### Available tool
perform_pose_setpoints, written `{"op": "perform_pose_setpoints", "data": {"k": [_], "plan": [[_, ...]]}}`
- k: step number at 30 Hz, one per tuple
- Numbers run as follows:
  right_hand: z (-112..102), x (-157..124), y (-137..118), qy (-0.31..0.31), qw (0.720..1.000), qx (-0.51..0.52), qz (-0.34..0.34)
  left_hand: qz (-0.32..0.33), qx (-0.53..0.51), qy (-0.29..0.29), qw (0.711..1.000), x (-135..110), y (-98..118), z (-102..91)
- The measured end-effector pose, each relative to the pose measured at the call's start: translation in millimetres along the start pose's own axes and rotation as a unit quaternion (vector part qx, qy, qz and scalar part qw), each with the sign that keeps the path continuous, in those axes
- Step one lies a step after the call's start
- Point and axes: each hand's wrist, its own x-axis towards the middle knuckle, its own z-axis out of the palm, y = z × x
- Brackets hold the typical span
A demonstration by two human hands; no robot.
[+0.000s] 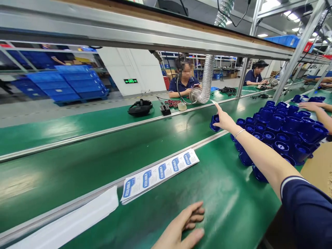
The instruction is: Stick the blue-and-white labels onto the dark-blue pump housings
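My right hand (224, 120) reaches far out over the green belt, its index finger stretched up, and its fingers grip a dark blue plastic part (214, 123) standing on the belt. A bracelet circles that wrist. My left hand (183, 226) lies flat on the green table (228, 193) near the front edge, fingers loosely spread and holding nothing. A strip of blue-and-white label stickers (160, 174) lies just beyond my left hand along the belt's metal rail.
A heap of several dark blue plastic parts (282, 133) covers the table at right. A co-worker's hand (310, 106) reaches in beyond it. White backing paper (70, 221) lies at left. Across the belt a seated person (184, 83) works beside a silver duct hose (206, 83).
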Motion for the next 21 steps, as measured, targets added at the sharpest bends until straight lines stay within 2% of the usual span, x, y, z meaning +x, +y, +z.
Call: {"op": "perform_pose_setpoints", "data": {"k": [2,3,5,7,9,11,13,14,17,21], "plan": [[0.1,-14.5,-36.5,0.025,0.996,0.047,-0.071,0.038,-0.150,0.055,0.986,8.5,6.0,8.0],[3.0,-26.3,-57.2,0.053,0.985,0.101,-0.132,0.053,-0.231,0.082,0.968,12.4,10.1,10.5],[13.7,-58.6,-99.5,0.067,0.940,0.204,-0.265,0.079,-0.388,0.132,0.909,18.2,20.1,11.2],[27.0,-98.3,-137.5,0.052,0.890,0.275,-0.360,0.105,-0.508,0.164,0.839,20.1,29.6,6.4],[37.1,-137.5,-166.0,0.023,0.855,0.307,-0.417,0.131,-0.582,0.204,0.776,17.2,34.0,-1.4],[40.2,-167.9,-182.8,-0.017,0.830,0.339,-0.444,0.128,-0.629,0.263,0.720,10.3,30.9,-8.4],[36.8,-185.3,-189.1,-0.041,0.821,0.392,-0.412,0.096,-0.653,0.304,0.687,1.4,22.0,-12.6],[33.9,-189.5,-189.4,-0.045,0.820,0.427,-0.378,0.077,-0.655,0.307,0.686,-3.1,16.6,-13.5],[27.6,-192.9,-185.1,-0.057,0.804,0.543,-0.235,0.049,-0.638,0.271,0.719,-13.7,1.9,-13.9],[33.4,-197.8,-179.9,-0.123,0.733,0.668,-0.043,0.043,-0.632,0.245,0.734,-17.3,-9.1,-13.4]]}}
